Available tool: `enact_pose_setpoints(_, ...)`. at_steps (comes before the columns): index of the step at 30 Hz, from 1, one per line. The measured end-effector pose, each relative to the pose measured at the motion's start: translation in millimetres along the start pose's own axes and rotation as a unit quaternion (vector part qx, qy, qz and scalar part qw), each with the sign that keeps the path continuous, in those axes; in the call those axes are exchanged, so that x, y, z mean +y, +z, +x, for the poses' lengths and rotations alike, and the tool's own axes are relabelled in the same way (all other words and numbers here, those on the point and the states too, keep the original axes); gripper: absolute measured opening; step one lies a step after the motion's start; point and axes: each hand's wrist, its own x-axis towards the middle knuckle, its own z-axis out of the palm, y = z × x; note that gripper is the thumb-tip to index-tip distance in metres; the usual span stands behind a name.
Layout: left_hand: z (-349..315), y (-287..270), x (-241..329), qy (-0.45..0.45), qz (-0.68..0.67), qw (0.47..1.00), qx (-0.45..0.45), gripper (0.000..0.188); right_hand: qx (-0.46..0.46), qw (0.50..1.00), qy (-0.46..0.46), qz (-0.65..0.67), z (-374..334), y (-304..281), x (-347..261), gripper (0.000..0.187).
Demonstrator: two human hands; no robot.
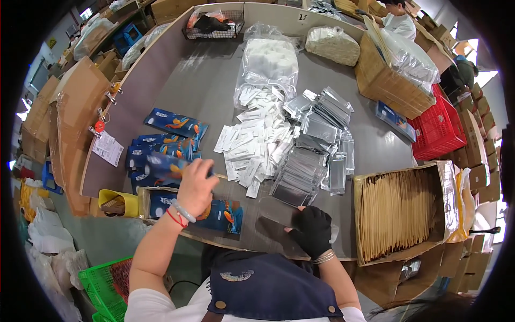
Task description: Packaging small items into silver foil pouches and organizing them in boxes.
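My left hand [197,188], bare with a grey bangle and a red string at the wrist, has its fingers closed on a blue packet [165,165], smeared by motion. Beneath and behind it lie more blue packets [177,124] with orange print. In a black fingerless glove, my right hand [313,231] grips a clear rectangular sheet [277,208] low over the near edge of the table. Just beyond it rests a heap of flat silver-wrapped sheets [303,174]. White sachets [257,134] spill from a clear plastic bag [268,61] in the middle.
An open carton of brown envelopes [397,214] stands at the right. Near my left arm are a yellow bin [120,203] and a blue-printed pack [222,214] by the table edge. A wire basket [213,26] sits far left; a red crate [437,126] stands right.
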Motion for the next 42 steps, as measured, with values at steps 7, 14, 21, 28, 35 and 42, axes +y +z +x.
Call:
enact_pose_setpoints(7, -49, 75, 57, -0.263, -0.078, 0.962, 0.014, 0.080, 0.011, 1.000, -0.016, -0.022, -3, -7, -15, 0.060)
enact_pose_setpoints(14, -56, 79, 49, -0.252, -0.190, 0.949, 0.023, 0.084, -0.029, 0.997, -0.054, -0.053, 0, -3, -23, 0.058)
enact_pose_setpoints(21, -49, 71, 51, -0.241, -0.173, 0.954, -0.026, 0.082, -0.054, 0.990, -0.115, 0.064, 25, 56, -53, 0.065)
enact_pose_setpoints(28, 16, 86, 31, -0.191, -0.198, 0.961, 0.040, 0.054, 0.096, 0.990, -0.036, 0.101, 10, 15, 14, 0.047)
enact_pose_setpoints(35, 47, 109, 10, -0.199, -0.160, 0.967, 0.016, 0.031, 0.386, 0.873, 0.241, -0.176, -109, -64, 219, 0.040)
enact_pose_setpoints(42, 52, 95, 53, -0.037, -0.191, 0.979, 0.062, 0.018, 0.170, 0.849, 0.453, -0.211, -121, -113, 241, 0.034)
